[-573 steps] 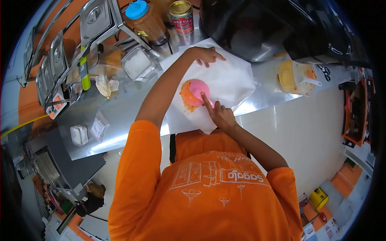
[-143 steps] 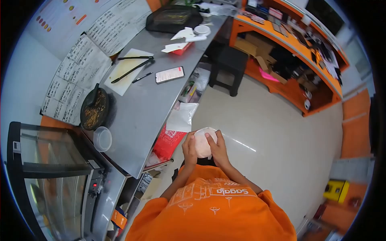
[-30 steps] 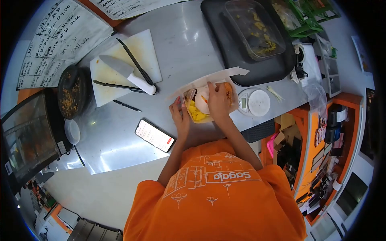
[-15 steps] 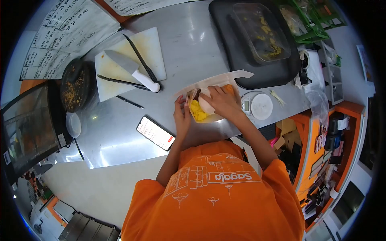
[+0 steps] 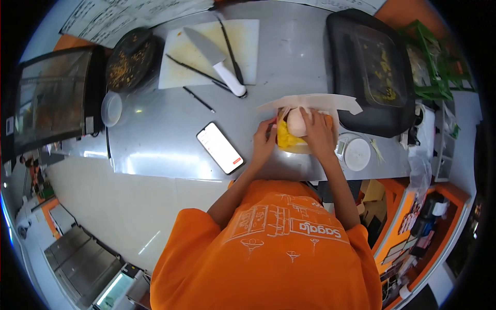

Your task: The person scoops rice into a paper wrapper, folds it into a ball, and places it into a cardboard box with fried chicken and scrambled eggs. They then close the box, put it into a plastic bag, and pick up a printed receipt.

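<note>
An open paper food box (image 5: 298, 149) sits near the counter's front edge, its lid flap (image 5: 315, 100) folded back. Inside lie bright yellow food (image 5: 285, 136), a smooth pale pink rounded piece (image 5: 296, 123) and something orange (image 5: 329, 121) at the right. My left hand (image 5: 263, 141) grips the box's left wall, thumb and fingers around its edge. Reaching in from the right, my right hand (image 5: 319, 133) has its fingers curled against the pale piece's right side. The hand hides part of the box's contents.
Right of the box stands a small kitchen scale (image 5: 357, 154). Behind it are a large black tray (image 5: 351, 111) and a clear container (image 5: 380, 67). A phone (image 5: 219, 148), a pen (image 5: 199, 99), and a cutting board (image 5: 248, 46) with a knife (image 5: 227, 77) and black tongs (image 5: 232, 51) lie to the left.
My view has swung, so the counter appears shifted rightward. My right hand has drawn back toward the pale piece's right side, which exposes more of it. My left hand stays at the box's left wall.
</note>
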### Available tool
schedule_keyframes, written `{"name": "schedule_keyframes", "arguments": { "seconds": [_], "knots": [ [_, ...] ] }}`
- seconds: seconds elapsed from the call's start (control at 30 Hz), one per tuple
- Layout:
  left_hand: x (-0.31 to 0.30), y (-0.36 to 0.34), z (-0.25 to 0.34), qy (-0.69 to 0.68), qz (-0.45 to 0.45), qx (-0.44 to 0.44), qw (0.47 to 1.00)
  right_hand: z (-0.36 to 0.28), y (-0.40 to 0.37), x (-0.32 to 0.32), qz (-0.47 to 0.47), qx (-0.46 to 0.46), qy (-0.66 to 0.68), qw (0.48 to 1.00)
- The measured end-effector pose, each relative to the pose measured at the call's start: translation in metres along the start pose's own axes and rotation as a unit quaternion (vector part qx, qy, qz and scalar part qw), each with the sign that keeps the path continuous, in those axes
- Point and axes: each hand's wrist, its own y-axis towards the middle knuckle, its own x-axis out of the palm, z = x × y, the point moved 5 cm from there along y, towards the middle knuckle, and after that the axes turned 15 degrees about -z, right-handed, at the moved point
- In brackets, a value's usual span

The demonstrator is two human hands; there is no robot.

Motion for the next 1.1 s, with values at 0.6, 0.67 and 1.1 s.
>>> {"name": "schedule_keyframes", "arguments": {
  "seconds": [0.6,0.67,1.1],
  "knots": [
    [-0.088,-0.157,-0.008,0.095,0.351,-0.136,0.921,0.091,-0.092,0.035,0.142,0.218,0.554,0.791],
    [-0.093,-0.168,-0.021,0.091,0.379,-0.195,0.900,0.090,-0.084,0.046,0.113,0.236,0.597,0.759],
    [-0.075,-0.146,-0.034,0.270,0.313,-0.225,0.882,0.107,-0.061,0.044,0.056,0.293,0.672,0.678]
  ]
}}
